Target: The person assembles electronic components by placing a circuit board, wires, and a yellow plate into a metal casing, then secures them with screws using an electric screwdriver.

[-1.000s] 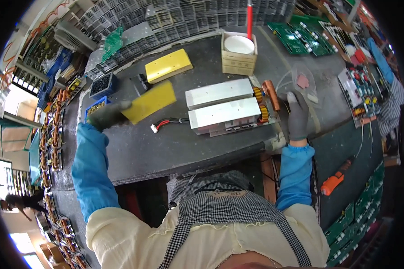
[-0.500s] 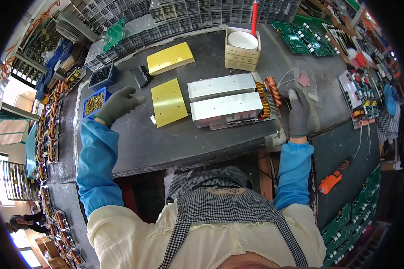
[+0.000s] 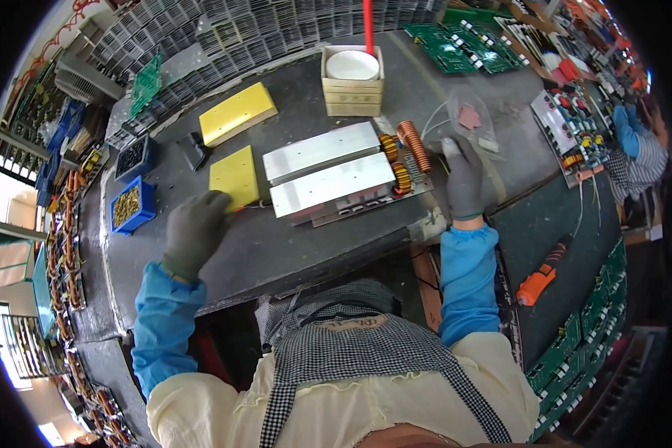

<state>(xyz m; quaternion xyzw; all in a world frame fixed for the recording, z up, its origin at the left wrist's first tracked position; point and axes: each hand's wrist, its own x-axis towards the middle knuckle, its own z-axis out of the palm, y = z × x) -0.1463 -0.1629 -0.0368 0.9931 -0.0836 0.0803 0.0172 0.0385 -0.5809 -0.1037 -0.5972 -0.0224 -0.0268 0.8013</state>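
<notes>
My left hand (image 3: 196, 233), in a grey glove, is closed with its fingertips at the near corner of a yellow plate (image 3: 233, 177). A thin piece with a reddish spot shows just past the fingertips; what they hold is unclear. Right of the plate lies a circuit board assembly with two silver heatsinks (image 3: 332, 187), ring-shaped copper coils (image 3: 400, 179) and an upright-wound copper coil (image 3: 414, 146). Beside that coil, my gloved right hand (image 3: 464, 179) is closed, thumb and fingers together; anything inside it is hidden.
Behind stand a yellow block (image 3: 238, 114), a black clip-like part (image 3: 193, 151) and a box with a white cup (image 3: 353, 98). Blue bins (image 3: 133, 205) of small parts sit left. A clear bag (image 3: 479, 127), an orange-handled tool (image 3: 541, 280) and green boards (image 3: 463, 51) lie right. A co-worker's sleeve (image 3: 629, 133) shows.
My left hand has come from beside the blue bins, right and nearer, to the yellow plate, its fingers closing. The whole view has shifted; my right hand stays by the copper coil.
</notes>
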